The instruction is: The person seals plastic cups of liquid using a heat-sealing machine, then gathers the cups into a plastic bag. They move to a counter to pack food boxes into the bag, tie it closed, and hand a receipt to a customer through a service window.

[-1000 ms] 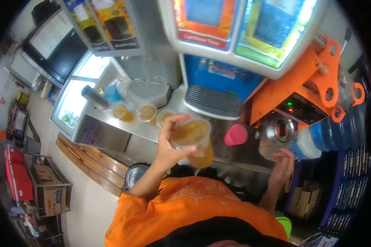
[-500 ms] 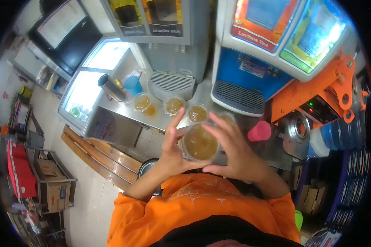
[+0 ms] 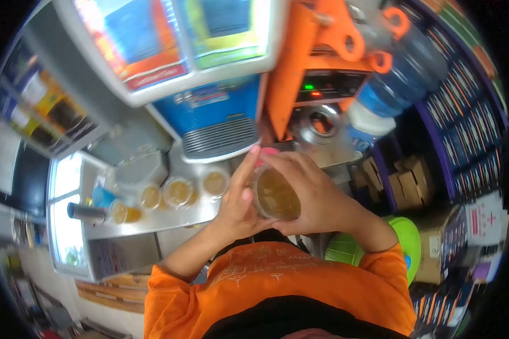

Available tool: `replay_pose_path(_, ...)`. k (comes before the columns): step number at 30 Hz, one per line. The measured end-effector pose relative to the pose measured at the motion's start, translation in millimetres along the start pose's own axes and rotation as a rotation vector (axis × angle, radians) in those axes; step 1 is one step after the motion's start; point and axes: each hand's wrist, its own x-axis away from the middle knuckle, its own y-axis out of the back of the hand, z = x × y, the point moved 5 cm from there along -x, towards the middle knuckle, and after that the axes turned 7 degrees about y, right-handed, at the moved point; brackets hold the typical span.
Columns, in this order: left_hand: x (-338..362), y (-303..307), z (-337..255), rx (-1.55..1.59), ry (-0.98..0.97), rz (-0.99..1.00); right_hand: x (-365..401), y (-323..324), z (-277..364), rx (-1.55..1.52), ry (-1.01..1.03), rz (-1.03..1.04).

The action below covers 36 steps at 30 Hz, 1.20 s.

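Between my two hands is a clear plastic cup of brown tea [image 3: 278, 195], held in front of my chest over the counter's near edge. My left hand [image 3: 236, 208] is wrapped along its left side, and my right hand [image 3: 306, 186] grips it from the right. Just beyond my fingertips a pink cup [image 3: 270, 152] shows only in part. To the left, several similar filled cups stand in a row on the counter, the nearest one [image 3: 215, 183] beside my left hand.
A blue drink dispenser [image 3: 220, 104] stands ahead. Right of it is an orange machine [image 3: 283, 90] with lit indicators and a round metal holder [image 3: 316, 121]. A large blue water bottle [image 3: 404, 70], cardboard boxes [image 3: 410, 183] and a green stool [image 3: 401, 243] lie further right.
My view and body have turned right, so the dispensers and the row of cups have shifted left. The held cup has come round towards the orange machine, still in both hands.
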Motion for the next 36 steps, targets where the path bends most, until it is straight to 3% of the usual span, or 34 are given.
replay_pose_path(5,-43.0,-83.6,25.7,0.205,0.041,0.096,41.1,62.8,-46.0,0.065,-0.132,-0.147)
replay_pose_path(7,-48.6,-118.5,45.1,0.437,0.192,0.031,57.3,81.5,-75.4,0.015,-0.179,-0.182)
replay_pose_path(9,-52.9,-134.7,51.2,0.426,0.210,0.025,71.3,99.6,-102.6,0.008,-0.354,-0.232)
replay_pose_path(12,-48.6,-137.8,72.1,0.116,0.455,0.078,76.0,117.9,-137.4,0.056,-0.415,-0.334)
replay_pose_path(15,-42.0,-130.4,86.1,0.112,0.547,-0.069,74.1,119.4,-175.3,0.137,-0.402,-0.429)
replay_pose_path(23,-32.7,-100.8,85.8,-0.262,0.651,-0.033,58.3,94.0,-214.3,0.288,-0.256,-0.620)
replay_pose_path(25,-14.3,-100.4,100.1,-0.146,0.847,-0.065,61.3,91.6,-216.7,0.326,-0.255,-0.634)
replay_pose_path(26,-8.8,-106.5,101.4,-0.148,0.853,-0.054,62.8,89.4,-220.1,0.299,-0.270,-0.626)
replay_pose_path(28,12.7,-120.2,110.6,0.175,1.104,-0.321,64.2,86.4,-225.3,0.271,-0.291,-0.621)
replay_pose_path(29,19.5,-127.4,109.8,0.174,1.106,-0.314,63.2,85.7,-225.9,0.269,-0.264,-0.628)
replay_pose_path(31,57.6,-155.5,111.3,0.691,1.583,-0.382,61.3,82.7,-225.7,0.265,-0.247,-0.634)
replay_pose_path(32,63.1,-163.0,111.4,0.692,1.591,-0.380,59.1,80.9,-224.8,0.258,-0.253,-0.627)
replay_pose_path(34,70.2,-189.7,106.6,1.126,1.630,-0.211,56.0,74.0,-225.0,0.247,-0.266,-0.618)
replay_pose_path(36,81.0,-190.4,108.9,1.090,1.610,-0.147,54.4,64.0,-229.6,0.223,-0.292,-0.589)
